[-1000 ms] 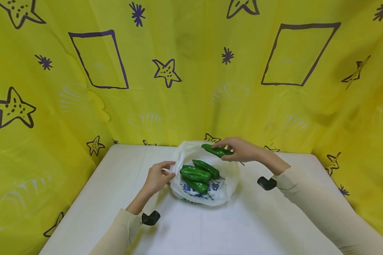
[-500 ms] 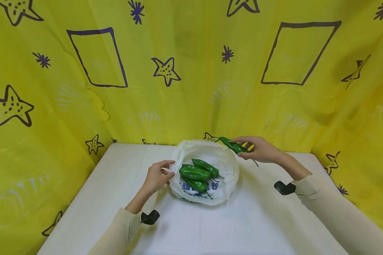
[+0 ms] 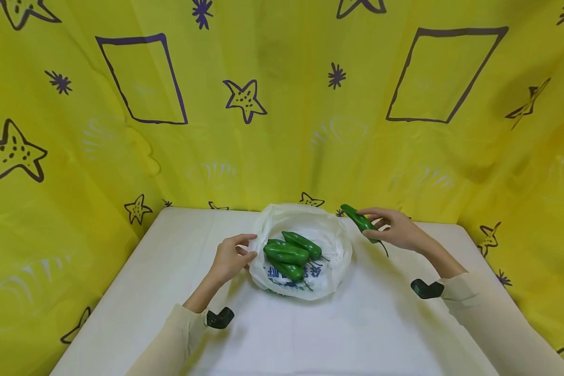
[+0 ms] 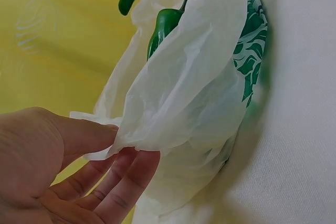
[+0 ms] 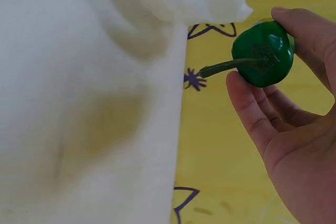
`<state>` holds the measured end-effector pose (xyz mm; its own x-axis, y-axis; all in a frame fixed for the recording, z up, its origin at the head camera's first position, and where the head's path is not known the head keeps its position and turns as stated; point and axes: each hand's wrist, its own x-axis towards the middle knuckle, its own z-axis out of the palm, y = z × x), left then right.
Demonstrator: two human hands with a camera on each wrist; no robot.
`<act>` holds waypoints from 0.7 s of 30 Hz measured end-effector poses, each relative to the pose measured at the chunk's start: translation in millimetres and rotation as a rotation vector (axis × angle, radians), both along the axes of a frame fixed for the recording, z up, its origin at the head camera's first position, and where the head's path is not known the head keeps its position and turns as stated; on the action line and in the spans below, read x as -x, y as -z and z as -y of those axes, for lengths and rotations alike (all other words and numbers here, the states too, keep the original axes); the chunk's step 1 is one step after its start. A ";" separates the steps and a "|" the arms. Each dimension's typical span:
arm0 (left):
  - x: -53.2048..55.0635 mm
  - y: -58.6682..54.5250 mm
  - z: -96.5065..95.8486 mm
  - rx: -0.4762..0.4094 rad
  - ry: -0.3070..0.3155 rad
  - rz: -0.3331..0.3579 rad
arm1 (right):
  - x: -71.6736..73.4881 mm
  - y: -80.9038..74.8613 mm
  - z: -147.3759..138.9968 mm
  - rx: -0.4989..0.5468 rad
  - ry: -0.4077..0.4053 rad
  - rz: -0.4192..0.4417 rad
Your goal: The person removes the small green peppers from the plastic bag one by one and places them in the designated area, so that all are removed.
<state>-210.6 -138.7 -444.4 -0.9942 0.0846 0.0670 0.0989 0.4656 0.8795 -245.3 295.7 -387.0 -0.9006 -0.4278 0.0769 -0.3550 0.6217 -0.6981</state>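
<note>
A whitish plastic bag [image 3: 331, 284] with blue print stands wide-mouthed on the table, and several green peppers [image 3: 289, 254] lie inside it. My left hand [image 3: 230, 259] pinches the bag's left rim between thumb and fingers, as the left wrist view [image 4: 68, 156] also has it. To the right of the bag, my right hand [image 3: 397, 228] holds one green pepper [image 3: 361, 222] above the table, its stem pointing down toward me. In the right wrist view that pepper [image 5: 268, 51] shows its stem end, gripped between thumb and fingertips.
The white table [image 3: 282, 339] reaches back to a yellow curtain [image 3: 282, 156] printed with stars, which also hangs along both sides. Dark wrist cameras sit at both cuffs, the left one [image 3: 220, 317] low over the table.
My right hand has carried the pepper from over the bag's mouth out to the right, and the pepper has tilted more steeply. My left hand has stayed at the bag's rim.
</note>
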 end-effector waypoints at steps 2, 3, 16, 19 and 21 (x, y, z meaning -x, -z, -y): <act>0.0 -0.3 0.1 0.002 0.004 -0.006 | -1.2 6.1 -3.7 0.011 0.022 0.017; 0.0 -0.2 0.2 0.005 0.007 -0.011 | -1.9 9.1 -5.4 0.017 0.033 0.022; -0.3 -1.5 -1.6 0.009 -0.003 0.005 | -4.9 53.8 -20.7 0.120 0.164 0.110; -1.0 -1.8 -1.1 0.014 -0.005 0.008 | -6.3 60.2 -23.5 0.137 0.189 0.125; -1.3 -1.6 -0.6 0.015 -0.005 0.010 | -6.6 63.8 -25.3 0.138 0.201 0.128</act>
<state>-209.3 -138.1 -442.7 -0.9952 0.0803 0.0559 0.0877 0.4794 0.8732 -238.7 321.0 -450.7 -0.9724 -0.2332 0.0018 -0.1374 0.5666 -0.8125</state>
